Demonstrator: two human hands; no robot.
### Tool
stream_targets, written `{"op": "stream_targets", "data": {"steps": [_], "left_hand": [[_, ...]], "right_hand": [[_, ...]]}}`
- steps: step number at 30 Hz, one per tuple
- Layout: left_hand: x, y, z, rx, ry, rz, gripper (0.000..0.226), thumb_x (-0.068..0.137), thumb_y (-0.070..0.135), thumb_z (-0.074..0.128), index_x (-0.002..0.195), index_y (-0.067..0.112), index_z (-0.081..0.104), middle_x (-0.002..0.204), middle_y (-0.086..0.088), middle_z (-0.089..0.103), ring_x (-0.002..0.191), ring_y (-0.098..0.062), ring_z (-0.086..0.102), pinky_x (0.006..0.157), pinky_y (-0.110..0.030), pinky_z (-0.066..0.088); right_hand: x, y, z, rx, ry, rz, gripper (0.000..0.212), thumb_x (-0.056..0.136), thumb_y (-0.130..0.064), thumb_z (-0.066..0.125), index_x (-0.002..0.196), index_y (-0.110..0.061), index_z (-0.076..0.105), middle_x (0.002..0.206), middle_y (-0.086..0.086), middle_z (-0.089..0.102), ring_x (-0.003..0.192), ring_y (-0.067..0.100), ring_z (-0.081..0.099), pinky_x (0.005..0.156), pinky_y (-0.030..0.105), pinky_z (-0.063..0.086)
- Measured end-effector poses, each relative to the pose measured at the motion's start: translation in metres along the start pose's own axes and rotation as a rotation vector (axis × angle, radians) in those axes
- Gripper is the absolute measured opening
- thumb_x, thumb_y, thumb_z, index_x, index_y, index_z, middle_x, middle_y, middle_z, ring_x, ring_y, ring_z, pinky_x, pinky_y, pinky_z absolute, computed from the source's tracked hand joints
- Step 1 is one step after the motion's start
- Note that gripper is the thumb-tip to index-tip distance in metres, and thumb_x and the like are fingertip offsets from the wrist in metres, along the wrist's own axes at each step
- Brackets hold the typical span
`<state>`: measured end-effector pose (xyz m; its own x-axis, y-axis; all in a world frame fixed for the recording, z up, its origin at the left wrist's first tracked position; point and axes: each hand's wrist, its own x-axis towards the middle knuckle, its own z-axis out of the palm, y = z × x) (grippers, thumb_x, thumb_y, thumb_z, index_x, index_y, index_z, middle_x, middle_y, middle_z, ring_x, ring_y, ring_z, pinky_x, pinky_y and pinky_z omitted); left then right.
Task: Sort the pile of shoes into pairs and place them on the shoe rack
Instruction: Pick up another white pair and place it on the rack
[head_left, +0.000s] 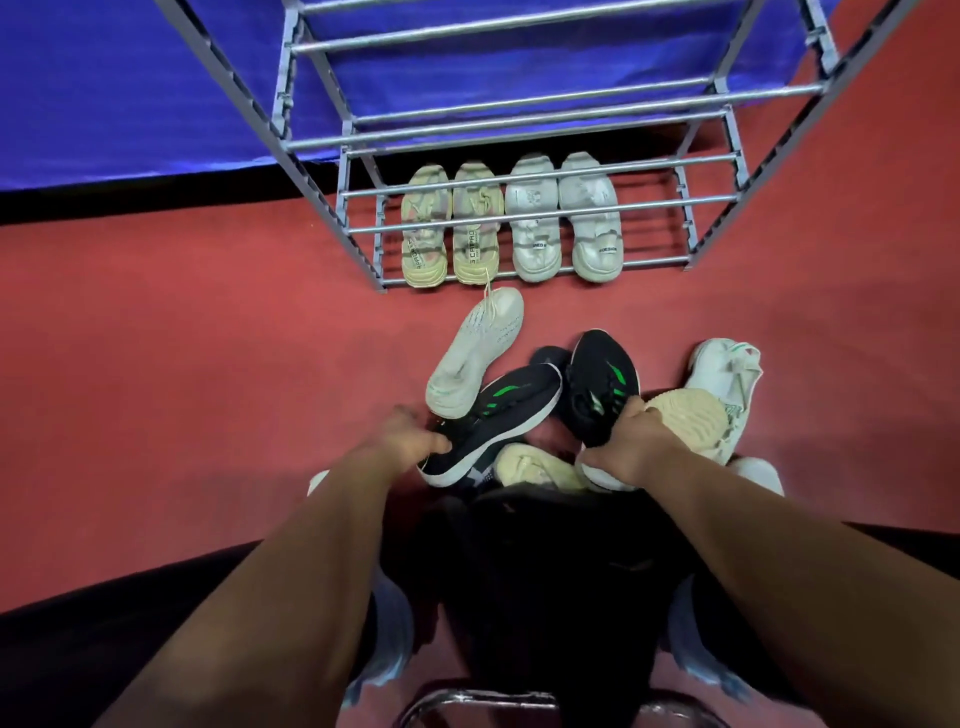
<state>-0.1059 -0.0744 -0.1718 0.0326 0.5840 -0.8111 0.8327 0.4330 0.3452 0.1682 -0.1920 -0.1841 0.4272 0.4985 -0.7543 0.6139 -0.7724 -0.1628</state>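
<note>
Left grip (410, 434) and right grip (631, 441) clutch black sneakers (511, 410); racked shoe (475, 254) reads "CAPRO".

One head-worn wide-angle view looks forward and steeply down; floor (156, 364) close below, shoe rack (519, 122) farther ahead.

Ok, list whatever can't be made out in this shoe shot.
- Cream shoe: mostly buried under left black shoe, head view.
- Right hand: fingertips hidden by right black shoe.
- Shoe rack: top cut by frame edge.
- Racked shoes: heel labels too small.
</note>
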Motion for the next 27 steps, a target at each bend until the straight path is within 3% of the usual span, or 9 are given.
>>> {"op": "stream_targets", "data": {"steps": [5, 8, 10, 12, 14, 18, 21, 24, 27], "left_hand": [[0.019, 0.027, 0.015, 0.411, -0.016, 0.036, 0.066, 0.078, 0.059, 0.073, 0.125, 0.013, 0.064, 0.111, -0.005, 0.068, 0.096, -0.025, 0.064, 0.082, -0.032, 0.051], [0.020, 0.053, 0.040, 0.515, -0.002, 0.186, 0.035, 0.093, 0.043, 0.063, 0.091, 0.009, 0.065, 0.074, -0.003, 0.057, 0.077, -0.026, 0.058, 0.057, -0.031, 0.036], [0.021, 0.066, 0.059, 0.438, -0.034, 0.281, 0.027, 0.092, 0.034, 0.064, 0.075, 0.012, 0.061, 0.069, -0.002, 0.057, 0.078, -0.027, 0.061, 0.057, -0.032, 0.039], [0.021, 0.071, 0.075, 0.252, -0.051, 0.312, 0.010, 0.089, 0.025, 0.066, 0.087, 0.015, 0.066, 0.084, 0.000, 0.067, 0.087, -0.025, 0.065, 0.074, -0.034, 0.052], [0.020, 0.077, 0.084, 0.101, 0.030, 0.335, 0.006, 0.091, 0.019, 0.063, 0.093, 0.013, 0.064, 0.092, -0.003, 0.069, 0.085, -0.026, 0.064, 0.087, -0.041, 0.056], [0.021, 0.106, 0.093, 0.064, 0.277, 0.402, 0.022, 0.089, 0.011, 0.057, 0.109, 0.011, 0.066, 0.113, -0.010, 0.067, 0.102, -0.031, 0.063, 0.094, -0.041, 0.053], [0.023, 0.126, 0.106, 0.177, 0.180, 0.548, 0.030, 0.088, 0.017, 0.061, 0.117, 0.017, 0.067, 0.118, -0.005, 0.064, 0.109, -0.029, 0.062, 0.097, -0.041, 0.052], [0.023, 0.135, 0.127, 0.423, 0.069, 0.693, 0.037, 0.090, 0.024, 0.063, 0.126, 0.025, 0.067, 0.129, -0.001, 0.059, 0.118, -0.029, 0.054, 0.102, -0.042, 0.048], [0.029, 0.129, 0.145, 0.632, -0.002, 0.623, 0.044, 0.089, 0.035, 0.066, 0.133, 0.030, 0.064, 0.141, 0.005, 0.056, 0.131, -0.026, 0.048, 0.108, -0.041, 0.040]], "right_hand": [[0.007, -0.001, -0.019, 0.208, 0.221, -0.034, 0.082, 0.071, -0.054, 0.073, 0.132, -0.009, 0.042, 0.128, 0.017, 0.055, 0.119, 0.039, 0.057, 0.098, 0.043, 0.049], [0.016, -0.002, -0.039, 0.294, 0.234, -0.079, 0.074, 0.075, -0.053, 0.071, 0.131, -0.012, 0.045, 0.122, 0.012, 0.060, 0.114, 0.035, 0.060, 0.094, 0.041, 0.050], [0.021, -0.003, -0.049, 0.377, 0.164, -0.131, 0.060, 0.081, -0.046, 0.073, 0.129, -0.018, 0.050, 0.111, 0.003, 0.064, 0.102, 0.027, 0.063, 0.084, 0.033, 0.048], [0.026, -0.002, -0.052, 0.436, -0.035, -0.202, 0.034, 0.090, -0.033, 0.073, 0.118, -0.022, 0.059, 0.100, -0.004, 0.069, 0.090, 0.020, 0.066, 0.073, 0.028, 0.047], [0.038, 0.004, -0.051, 0.393, -0.120, -0.242, 0.019, 0.094, -0.025, 0.068, 0.112, -0.020, 0.070, 0.098, -0.004, 0.076, 0.098, 0.020, 0.070, 0.084, 0.029, 0.053], [0.068, 0.033, -0.045, 0.207, 0.117, -0.147, 0.029, 0.096, -0.031, 0.059, 0.118, -0.017, 0.073, 0.116, 0.005, 0.074, 0.115, 0.028, 0.065, 0.099, 0.030, 0.047], [0.086, 0.058, -0.046, 0.197, 0.267, -0.058, 0.038, 0.094, -0.026, 0.058, 0.125, -0.007, 0.068, 0.117, 0.014, 0.072, 0.117, 0.034, 0.063, 0.091, 0.028, 0.043], [0.098, 0.074, -0.057, 0.219, 0.269, 0.049, 0.035, 0.093, -0.024, 0.060, 0.118, -0.002, 0.068, 0.113, 0.022, 0.070, 0.111, 0.038, 0.064, 0.083, 0.027, 0.040], [0.111, 0.085, -0.069, 0.282, 0.382, 0.128, 0.044, 0.084, -0.030, 0.057, 0.118, -0.002, 0.067, 0.127, 0.026, 0.061, 0.117, 0.041, 0.059, 0.098, 0.036, 0.047]]}}
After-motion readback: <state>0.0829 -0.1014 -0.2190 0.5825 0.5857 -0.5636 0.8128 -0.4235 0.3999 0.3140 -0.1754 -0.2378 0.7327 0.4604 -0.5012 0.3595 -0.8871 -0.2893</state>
